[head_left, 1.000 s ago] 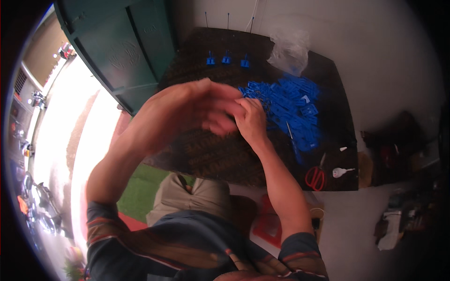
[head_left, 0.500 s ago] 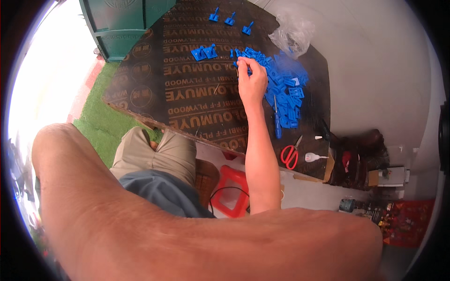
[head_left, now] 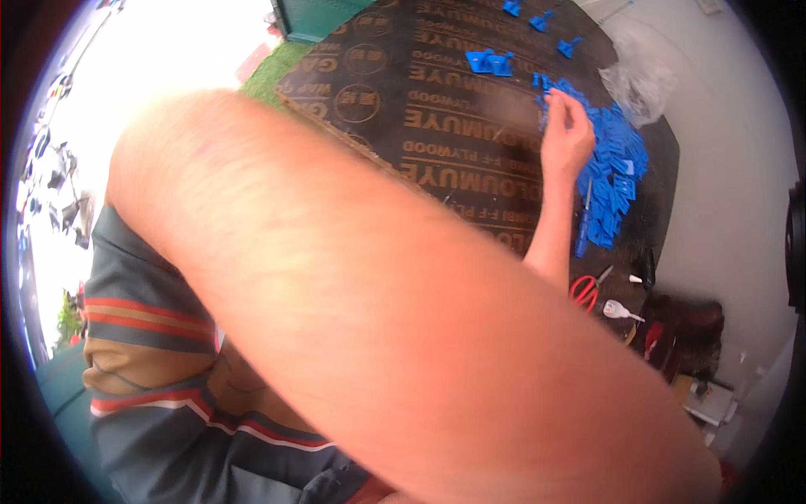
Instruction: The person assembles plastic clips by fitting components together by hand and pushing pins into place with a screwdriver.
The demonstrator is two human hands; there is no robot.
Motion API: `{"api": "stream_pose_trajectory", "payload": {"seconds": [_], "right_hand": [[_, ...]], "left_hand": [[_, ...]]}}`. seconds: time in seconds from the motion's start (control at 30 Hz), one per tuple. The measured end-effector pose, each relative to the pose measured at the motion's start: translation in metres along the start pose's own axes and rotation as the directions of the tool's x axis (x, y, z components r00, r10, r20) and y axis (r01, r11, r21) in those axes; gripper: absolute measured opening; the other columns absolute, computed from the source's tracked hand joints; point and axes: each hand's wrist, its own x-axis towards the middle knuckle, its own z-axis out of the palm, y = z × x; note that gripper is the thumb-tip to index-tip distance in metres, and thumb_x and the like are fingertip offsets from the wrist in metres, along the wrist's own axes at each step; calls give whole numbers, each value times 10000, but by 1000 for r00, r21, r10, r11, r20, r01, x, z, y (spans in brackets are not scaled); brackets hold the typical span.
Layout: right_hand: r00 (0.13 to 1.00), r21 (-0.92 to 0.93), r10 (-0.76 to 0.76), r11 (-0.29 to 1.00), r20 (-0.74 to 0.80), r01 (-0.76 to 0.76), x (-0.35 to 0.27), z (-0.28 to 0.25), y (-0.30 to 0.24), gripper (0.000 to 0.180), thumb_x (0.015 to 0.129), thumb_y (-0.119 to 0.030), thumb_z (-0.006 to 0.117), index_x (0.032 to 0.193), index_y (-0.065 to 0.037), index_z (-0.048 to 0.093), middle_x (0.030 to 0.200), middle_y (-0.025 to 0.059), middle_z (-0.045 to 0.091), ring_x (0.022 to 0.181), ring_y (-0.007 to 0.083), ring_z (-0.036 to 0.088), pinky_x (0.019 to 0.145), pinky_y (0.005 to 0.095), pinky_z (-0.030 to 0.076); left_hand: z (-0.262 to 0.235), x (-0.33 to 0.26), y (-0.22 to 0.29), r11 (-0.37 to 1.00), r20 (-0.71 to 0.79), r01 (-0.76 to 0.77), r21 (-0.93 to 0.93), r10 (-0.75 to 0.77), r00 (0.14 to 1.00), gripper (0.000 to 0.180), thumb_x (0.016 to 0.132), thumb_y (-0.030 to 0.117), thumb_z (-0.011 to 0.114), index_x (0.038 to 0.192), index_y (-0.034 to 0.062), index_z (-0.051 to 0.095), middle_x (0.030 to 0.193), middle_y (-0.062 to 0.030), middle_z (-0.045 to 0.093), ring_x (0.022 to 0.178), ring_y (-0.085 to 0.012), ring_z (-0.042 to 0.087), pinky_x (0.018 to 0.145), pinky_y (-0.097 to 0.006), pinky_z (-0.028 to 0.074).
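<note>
My right hand (head_left: 567, 139) is over the left edge of a heap of small flat blue plastic parts (head_left: 620, 155) on a dark plywood table (head_left: 470, 168). Its thumb and fingertips are pinched together; whatever is between them is too small to make out. My left forearm (head_left: 361, 286) crosses the picture from left to lower right, close up and blurred, and its hand lies outside the picture. Left of the heap sit two blue pieces (head_left: 490, 63) side by side. Farther back stand three blue pieces with upright stems (head_left: 540, 21).
A blue-handled screwdriver (head_left: 583, 235) lies along the heap. Nearer are red-handled scissors (head_left: 583, 291), partly behind my forearm, and a small white bottle (head_left: 617, 310) with a thin nozzle. A crumpled clear plastic bag (head_left: 642, 84) lies at the table's back right, by the wall.
The view has swung, so the table appears farther right. My left forearm has risen and now covers the table's near edge. The right hand stays by the heap, fingers still pinched.
</note>
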Motion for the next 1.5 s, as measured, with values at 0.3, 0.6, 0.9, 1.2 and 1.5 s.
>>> {"api": "stream_pose_trajectory", "payload": {"seconds": [0.3,0.6,0.9,1.2,1.5], "right_hand": [[1000,-40,18,999,-8,-19,-3,-1,-3,183,1003,-218,716,1042,-72,820,1010,117,809,962,328,736,903,431,555],[997,-87,55,995,58,-49,-1,5,-15,302,1022,-259,650,1113,-20,810,1045,126,830,1017,251,787,927,342,568],[995,-95,-78,993,-65,72,-6,-9,1,133,985,-183,728,1001,-80,811,933,115,781,918,334,706,873,453,524],[994,-65,-55,997,-94,49,-6,7,-18,124,965,-173,733,984,-75,807,978,124,794,966,347,718,892,452,543],[998,-60,-4,998,-70,0,-9,5,-18,125,991,-166,715,988,-68,794,994,110,799,978,334,710,909,445,538]], "left_hand": [[18,20,2,1000,137,-2,0,2,991,713,1148,552,280,1358,-42,614,1269,-254,727,1062,-335,749,995,-452,573],[21,35,12,999,225,-37,-4,37,974,736,1143,572,258,1336,-38,622,1267,-262,724,1066,-340,748,997,-459,573],[50,84,15,999,479,-35,-17,39,877,761,1139,593,236,1313,-34,630,1265,-269,721,1071,-345,748,999,-465,574],[105,144,-4,994,752,110,7,-78,655,786,1135,614,214,1290,-30,638,1263,-276,718,1075,-351,747,1001,-472,574],[105,149,7,998,781,22,-58,32,623,813,1131,634,192,1268,-26,645,1261,-283,715,1080,-356,747,1002,-478,574]]}}
